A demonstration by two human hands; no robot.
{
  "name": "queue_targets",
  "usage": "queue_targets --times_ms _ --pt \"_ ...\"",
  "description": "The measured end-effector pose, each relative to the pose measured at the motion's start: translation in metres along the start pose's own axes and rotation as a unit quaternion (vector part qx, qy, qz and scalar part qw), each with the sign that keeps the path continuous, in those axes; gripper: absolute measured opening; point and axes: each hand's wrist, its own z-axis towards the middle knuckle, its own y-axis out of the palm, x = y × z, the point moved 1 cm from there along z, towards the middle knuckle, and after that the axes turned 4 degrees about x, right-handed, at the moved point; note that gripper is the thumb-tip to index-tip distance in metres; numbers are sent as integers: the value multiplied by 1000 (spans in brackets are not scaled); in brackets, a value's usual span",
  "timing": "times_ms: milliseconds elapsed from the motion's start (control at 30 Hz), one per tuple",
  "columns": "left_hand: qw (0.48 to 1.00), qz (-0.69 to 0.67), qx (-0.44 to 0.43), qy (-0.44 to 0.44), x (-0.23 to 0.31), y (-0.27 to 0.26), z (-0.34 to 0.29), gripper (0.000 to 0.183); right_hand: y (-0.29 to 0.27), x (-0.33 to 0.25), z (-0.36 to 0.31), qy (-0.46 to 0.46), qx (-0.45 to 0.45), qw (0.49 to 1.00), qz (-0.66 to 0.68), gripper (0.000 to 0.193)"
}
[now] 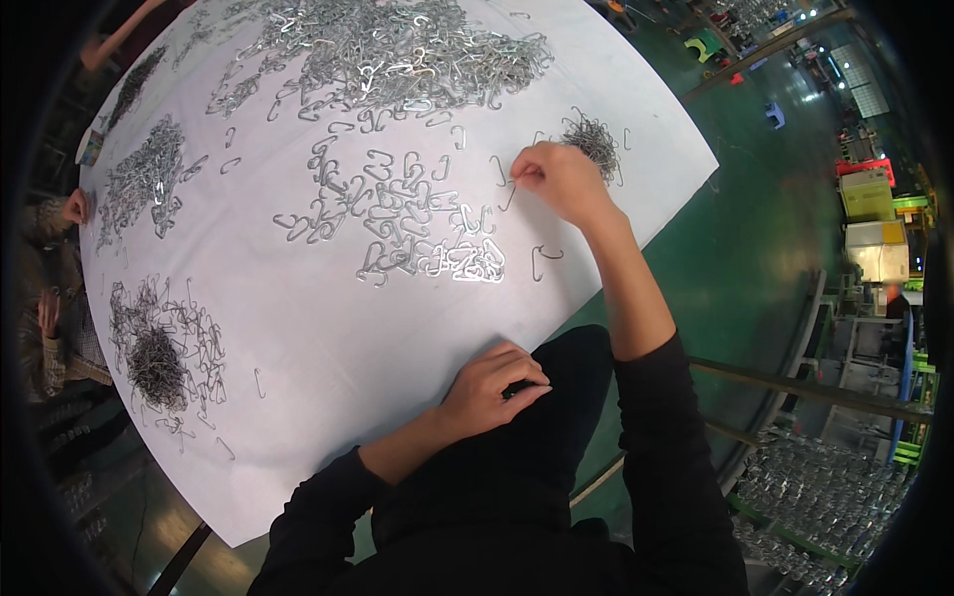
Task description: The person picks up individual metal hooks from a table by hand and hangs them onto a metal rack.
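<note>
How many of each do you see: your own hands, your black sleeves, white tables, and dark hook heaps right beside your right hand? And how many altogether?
Own hands: 2, the left hand and the right hand
Black sleeves: 2, left sleeve and right sleeve
White table: 1
Dark hook heap beside the right hand: 1
Total: 6

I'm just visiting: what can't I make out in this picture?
In the head view:
Big heap of metal hooks: far end, cut off by the top edge.
Dark pile at lower left: hook count, hidden by overlap.
Right hand: palm, hidden by its own back.
Hook at its fingertips: gripped or not, too small.
</note>
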Motion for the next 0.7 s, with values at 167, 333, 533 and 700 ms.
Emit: queue_targets --times_ms 167,333,533,700 --pt "1000 14 -11 -10 6 1 0 12 8 4 -11 -90 -39 989 -114 6" --pt "1000 17 17 -16 12 6 -6 11 9 4 -51 -76 -17 997 0 9" --pt "997 33 55 -31 27 7 -13 13 -14 -37 -161 148 -15 846 513 9" --pt "997 52 60 8 35 13 -13 17 -15 -60 -244 241 61 757 604 11"
